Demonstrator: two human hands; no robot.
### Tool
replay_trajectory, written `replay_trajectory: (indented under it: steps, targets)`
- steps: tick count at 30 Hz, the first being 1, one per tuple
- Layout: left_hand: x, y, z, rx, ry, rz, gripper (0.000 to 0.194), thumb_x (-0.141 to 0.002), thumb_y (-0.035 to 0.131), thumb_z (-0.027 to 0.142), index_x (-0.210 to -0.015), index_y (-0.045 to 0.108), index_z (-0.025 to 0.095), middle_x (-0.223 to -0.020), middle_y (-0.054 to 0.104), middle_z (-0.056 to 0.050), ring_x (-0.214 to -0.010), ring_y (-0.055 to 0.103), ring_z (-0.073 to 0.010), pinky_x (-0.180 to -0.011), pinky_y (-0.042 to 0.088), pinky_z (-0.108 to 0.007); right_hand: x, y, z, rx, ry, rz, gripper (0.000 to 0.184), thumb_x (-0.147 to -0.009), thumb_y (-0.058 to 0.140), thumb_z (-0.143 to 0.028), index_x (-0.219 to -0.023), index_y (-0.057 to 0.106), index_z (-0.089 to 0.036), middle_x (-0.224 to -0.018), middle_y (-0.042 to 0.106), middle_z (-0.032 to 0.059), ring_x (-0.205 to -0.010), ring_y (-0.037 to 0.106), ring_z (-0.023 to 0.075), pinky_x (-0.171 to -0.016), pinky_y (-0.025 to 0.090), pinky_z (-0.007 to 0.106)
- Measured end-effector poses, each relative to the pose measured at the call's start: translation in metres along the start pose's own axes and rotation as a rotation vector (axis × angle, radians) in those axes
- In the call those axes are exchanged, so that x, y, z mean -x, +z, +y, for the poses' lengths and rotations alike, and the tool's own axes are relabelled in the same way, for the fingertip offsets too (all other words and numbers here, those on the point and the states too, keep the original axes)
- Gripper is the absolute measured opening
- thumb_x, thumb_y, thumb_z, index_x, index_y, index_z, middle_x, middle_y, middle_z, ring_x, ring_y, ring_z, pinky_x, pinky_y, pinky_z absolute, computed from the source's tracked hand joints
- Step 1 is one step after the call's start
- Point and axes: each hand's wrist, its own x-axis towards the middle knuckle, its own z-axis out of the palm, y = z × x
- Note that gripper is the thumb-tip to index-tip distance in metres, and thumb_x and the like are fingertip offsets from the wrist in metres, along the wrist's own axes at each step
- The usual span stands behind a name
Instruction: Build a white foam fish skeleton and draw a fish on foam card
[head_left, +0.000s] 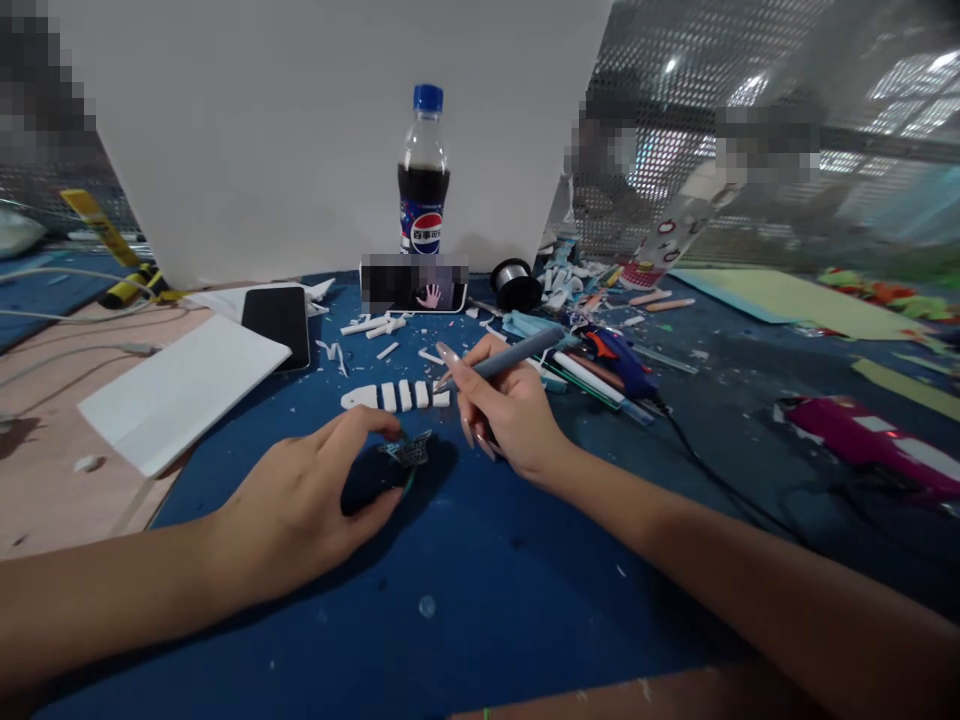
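Note:
My right hand (510, 405) is closed around a thick grey-blue pen (521, 352). The pen's tip is at the right end of a white fish-shaped piece (386, 397) cut into several segments, which lies on the blue mat (450, 620). My left hand (307, 490) is curled just in front of that piece. Between its thumb and index fingertips is a small dark piece with a pale mesh pattern (407, 450), apparently pinched by the nails.
Behind stand a cola bottle (425, 190) and a propped phone (420, 290), with a wire spool (516, 285) beside them. White scraps (375, 325) litter the mat. A folded white paper (184, 395) and a dark phone (277, 325) lie left; glue guns, one magenta (874, 440), lie right.

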Motion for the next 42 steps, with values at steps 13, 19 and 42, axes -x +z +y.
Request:
replay_trajectory:
  steps: [13,19,42]
  targets:
    - [-0.0023,0.0005,0.0046,0.009,-0.057,0.020,0.049,-0.076,0.056,0.030,-0.118,0.033,0.018,-0.108,0.059,-0.010,-0.081,0.066,-0.0202,-0.063,0.052,-0.031,0.0032,-0.0009,-0.0020,0.037,0.046,-0.261,0.033,-0.083,0.061,-0.041,-0.070,0.038,-0.022,-0.038,0.043,-0.0125,-0.024,0.038,0.0053,-0.026,0.030,0.015]
    - [-0.0052,-0.0017,0.0057,0.078,-0.031,-0.023,0.047,-0.076,0.055,0.025,-0.118,0.035,0.018,-0.090,0.061,-0.004,-0.067,0.063,-0.0161,-0.057,0.048,-0.027,0.0028,-0.0003,0.0000,0.119,0.052,-0.375,0.030,-0.085,0.060,-0.040,-0.073,0.040,-0.021,-0.039,0.042,-0.0125,-0.027,0.040,0.0063,-0.030,0.032,0.016]
    - [-0.0036,-0.0040,0.0003,0.149,-0.108,-0.035,0.043,-0.077,0.055,0.028,-0.115,0.038,0.017,-0.081,0.059,-0.001,-0.057,0.054,-0.0121,-0.050,0.040,-0.024,0.0052,0.0002,0.0003,0.175,0.029,-0.425,0.031,-0.086,0.059,-0.040,-0.071,0.040,-0.021,-0.038,0.038,-0.0120,-0.030,0.042,0.0074,-0.033,0.031,0.018]
